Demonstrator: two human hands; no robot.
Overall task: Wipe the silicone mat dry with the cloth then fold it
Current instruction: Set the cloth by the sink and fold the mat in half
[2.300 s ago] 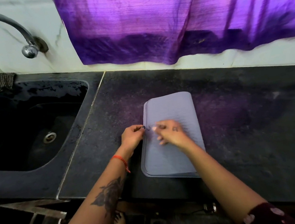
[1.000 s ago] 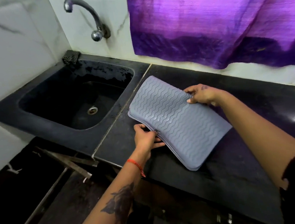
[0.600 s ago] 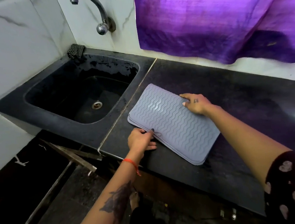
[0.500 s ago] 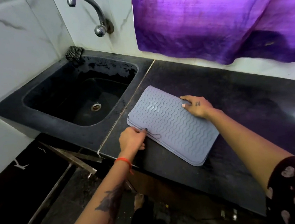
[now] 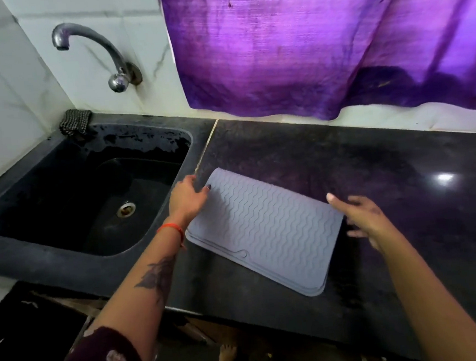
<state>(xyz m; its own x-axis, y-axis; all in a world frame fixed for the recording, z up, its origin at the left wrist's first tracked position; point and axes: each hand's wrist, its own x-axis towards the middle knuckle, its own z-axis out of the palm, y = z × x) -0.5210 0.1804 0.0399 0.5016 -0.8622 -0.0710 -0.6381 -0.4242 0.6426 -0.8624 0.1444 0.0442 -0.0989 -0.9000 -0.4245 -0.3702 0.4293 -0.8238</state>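
Observation:
The grey silicone mat lies folded flat on the black counter, its wavy ribbed side up, just right of the sink. My left hand rests at the mat's far left corner, thumb touching the edge, fingers loosely curled. My right hand hovers at the mat's right edge with fingers spread, holding nothing. No wiping cloth is in either hand.
A black sink with a steel tap lies to the left. A dark checked scrubber sits on its back corner. A purple cloth hangs on the wall behind. The counter's front edge runs just below the mat.
My left hand slid from the mat's near edge to its far left corner. My right hand lifted off the mat's top and moved to its right edge. The mat now lies flat.

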